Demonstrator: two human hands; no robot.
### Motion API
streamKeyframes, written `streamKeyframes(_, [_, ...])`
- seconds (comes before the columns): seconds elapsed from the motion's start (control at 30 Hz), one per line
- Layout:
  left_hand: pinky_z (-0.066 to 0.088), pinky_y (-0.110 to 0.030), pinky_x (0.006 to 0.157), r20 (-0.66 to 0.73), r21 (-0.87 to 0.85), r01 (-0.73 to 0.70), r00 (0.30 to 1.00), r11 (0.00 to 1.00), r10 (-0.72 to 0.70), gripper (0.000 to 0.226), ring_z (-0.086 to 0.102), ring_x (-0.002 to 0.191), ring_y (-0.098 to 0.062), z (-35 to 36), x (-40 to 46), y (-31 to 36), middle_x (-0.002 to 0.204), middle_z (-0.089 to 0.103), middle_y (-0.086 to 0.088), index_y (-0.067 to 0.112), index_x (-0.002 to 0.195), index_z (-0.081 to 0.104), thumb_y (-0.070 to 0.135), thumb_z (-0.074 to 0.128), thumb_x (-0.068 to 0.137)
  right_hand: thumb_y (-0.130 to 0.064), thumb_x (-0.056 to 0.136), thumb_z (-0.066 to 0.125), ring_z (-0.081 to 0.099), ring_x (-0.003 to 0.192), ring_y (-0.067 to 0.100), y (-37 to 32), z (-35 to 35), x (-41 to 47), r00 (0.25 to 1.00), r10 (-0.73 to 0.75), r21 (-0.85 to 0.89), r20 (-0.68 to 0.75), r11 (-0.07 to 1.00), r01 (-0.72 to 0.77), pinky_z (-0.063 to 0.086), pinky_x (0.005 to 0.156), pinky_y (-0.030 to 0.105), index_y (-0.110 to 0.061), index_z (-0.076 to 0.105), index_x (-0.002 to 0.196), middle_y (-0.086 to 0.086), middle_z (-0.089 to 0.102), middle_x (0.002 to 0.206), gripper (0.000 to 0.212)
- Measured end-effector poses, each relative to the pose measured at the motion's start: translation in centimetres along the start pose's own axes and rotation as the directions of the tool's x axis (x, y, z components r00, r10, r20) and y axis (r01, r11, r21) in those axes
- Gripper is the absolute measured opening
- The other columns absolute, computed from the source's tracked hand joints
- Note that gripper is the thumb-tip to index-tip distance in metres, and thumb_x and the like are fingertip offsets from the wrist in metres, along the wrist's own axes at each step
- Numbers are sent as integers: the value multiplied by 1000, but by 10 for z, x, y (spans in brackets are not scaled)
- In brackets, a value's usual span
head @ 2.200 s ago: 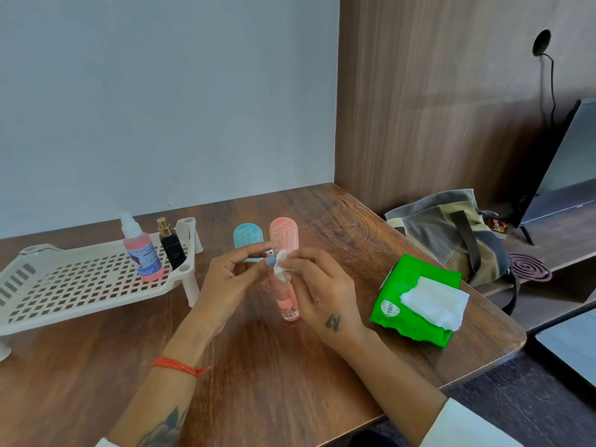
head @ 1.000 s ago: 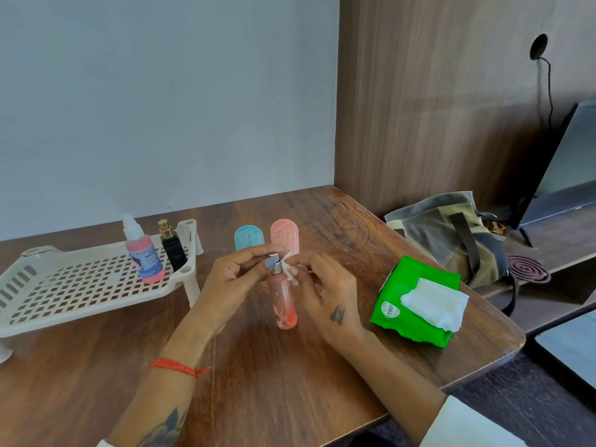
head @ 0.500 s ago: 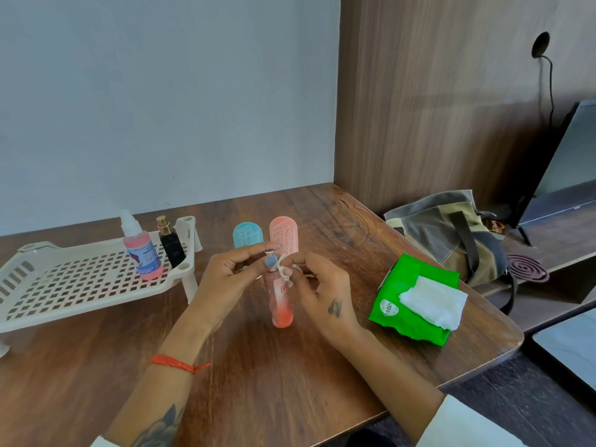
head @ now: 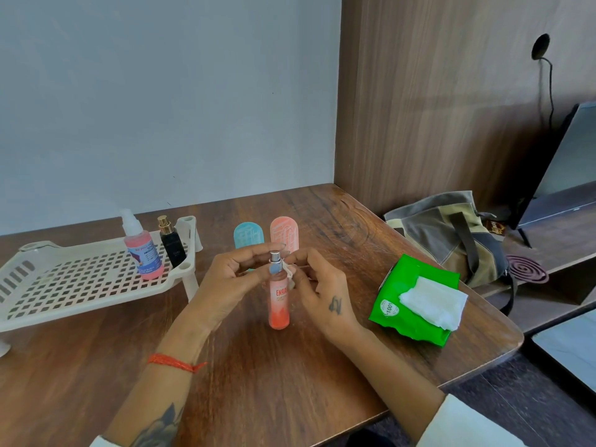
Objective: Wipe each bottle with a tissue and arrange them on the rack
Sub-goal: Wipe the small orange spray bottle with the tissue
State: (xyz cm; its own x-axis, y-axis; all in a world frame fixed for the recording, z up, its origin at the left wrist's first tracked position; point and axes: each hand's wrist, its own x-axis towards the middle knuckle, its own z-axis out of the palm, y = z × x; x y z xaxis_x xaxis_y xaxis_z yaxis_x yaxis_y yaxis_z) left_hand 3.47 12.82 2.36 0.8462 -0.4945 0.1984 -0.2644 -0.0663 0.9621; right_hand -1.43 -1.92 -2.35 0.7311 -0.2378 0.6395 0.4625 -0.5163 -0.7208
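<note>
Centre of frame: the left hand (head: 230, 280) pinches the neck of an upright pink spray bottle (head: 279, 301) standing on the table (head: 290, 382); the right hand (head: 324, 293) pinches a small tissue (head: 289, 273) against its neck.

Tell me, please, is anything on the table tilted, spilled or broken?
No spill or damage shows. One oddity: the white rack slopes, its right end raised, so the pink spray bottle and black perfume bottle on it lean slightly.

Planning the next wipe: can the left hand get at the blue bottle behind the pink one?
Probably yes: the blue bottle stands just behind the left hand, nothing between, but that hand grips the pink bottle.
</note>
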Motion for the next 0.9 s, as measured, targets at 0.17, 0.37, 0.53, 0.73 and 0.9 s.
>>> streamKeyframes(0.17, [45, -37, 102, -15, 49, -6, 1000, 999, 7, 30, 62, 109, -6, 2, 1, 1, 105, 72, 9, 28, 104, 67, 13, 68, 79, -11, 89, 56, 59, 81, 8, -1, -1, -6, 985, -102, -138, -136, 987, 83, 50, 67, 25, -13, 61, 97, -5, 64, 90, 10])
streamKeyframes(0.37, [46, -41, 102, -33, 71, -5, 999, 997, 8, 39, 60, 113, -14, 1, 2, -4, 118, 67, 0, 23, 118, 61, 21, 65, 80, -20, 83, 67, 55, 92, 9, -6, -3, -10, 962, -272, -327, 39, 906, 269, 50, 77, 22, -14, 63, 100, 1, 59, 102, 18])
streamKeyframes(0.53, [51, -43, 96, -11, 96, -25, 1000, 995, 26, 42, 62, 111, -16, -1, 3, -8, 114, 69, 0, 29, 119, 61, 34, 64, 77, -23, 76, 65, 52, 89, 10, -7, -7, -14, 936, -275, -400, 221, 849, 344, 42, 73, 18, -19, 68, 89, -2, 59, 94, 15])
streamKeyframes(0.73, [50, -44, 96, -47, 87, -6, 999, 996, 10, 31, 62, 111, -17, -3, 7, -14, 116, 68, -2, 31, 116, 62, 24, 63, 86, -16, 61, 68, 57, 67, 14, -3, -9, -16, 881, -223, -365, 417, 847, 387, 48, 50, 30, -20, 69, 65, -5, 61, 72, 6])
streamKeyframes(0.9, [55, -32, 85, -101, 3, -18, 995, 1000, 19, 22, 67, 99, -13, -2, 7, -10, 102, 74, 2, 28, 105, 64, 15, 62, 87, -20, 66, 58, 56, 69, 13, 2, -13, -13, 965, -163, -367, 205, 901, 231, 46, 55, 26, -17, 69, 71, -3, 61, 79, 13])
